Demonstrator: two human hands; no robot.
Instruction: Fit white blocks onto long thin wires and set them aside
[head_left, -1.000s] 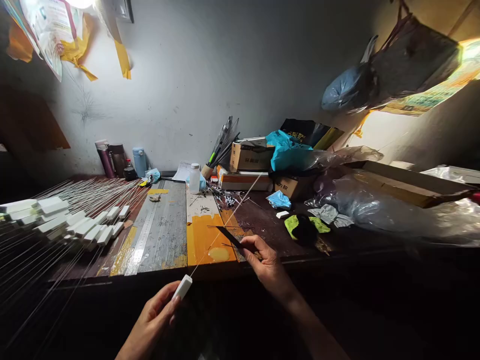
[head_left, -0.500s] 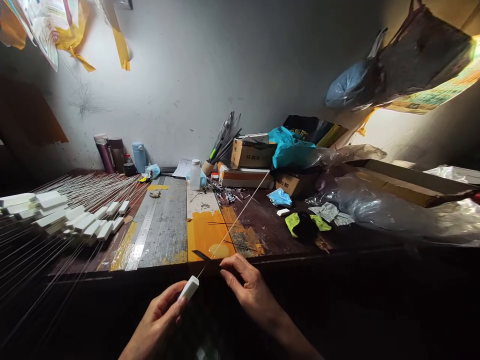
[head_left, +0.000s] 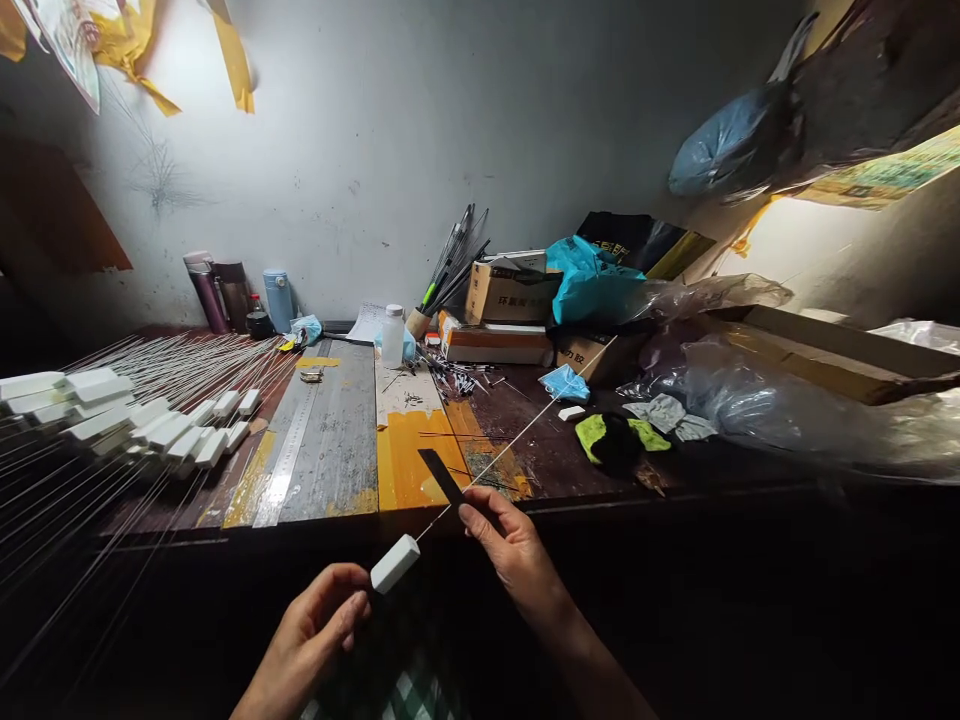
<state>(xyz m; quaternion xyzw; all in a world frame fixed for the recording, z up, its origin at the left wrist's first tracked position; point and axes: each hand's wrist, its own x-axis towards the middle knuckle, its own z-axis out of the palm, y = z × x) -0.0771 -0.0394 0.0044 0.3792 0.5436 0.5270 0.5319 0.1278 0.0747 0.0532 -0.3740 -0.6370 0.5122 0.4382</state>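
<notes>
A white block [head_left: 395,564] on a long thin rod [head_left: 525,430] hangs tilted in front of the table edge. My left hand [head_left: 322,615] is at the block's lower left end, fingers curled and parted, the fingertips at or just beside it; contact is unclear. My right hand [head_left: 506,535] pinches a flat dark strip [head_left: 441,476] and the rod between thumb and fingers, to the right of the block. The rod runs up and right past this hand.
Many white blocks [head_left: 169,430] on thin rods lie at the left. Orange tape [head_left: 409,460] covers a board at the centre. A white bottle [head_left: 392,335], a cardboard box [head_left: 510,292], a black and green cloth [head_left: 619,438] and plastic bags [head_left: 757,400] stand or lie farther back and right.
The rod has tilted farther right, and the block has shifted slightly right. My left fingers have loosened around the block. My right hand has closed on the rod, and the dark strip points more upward.
</notes>
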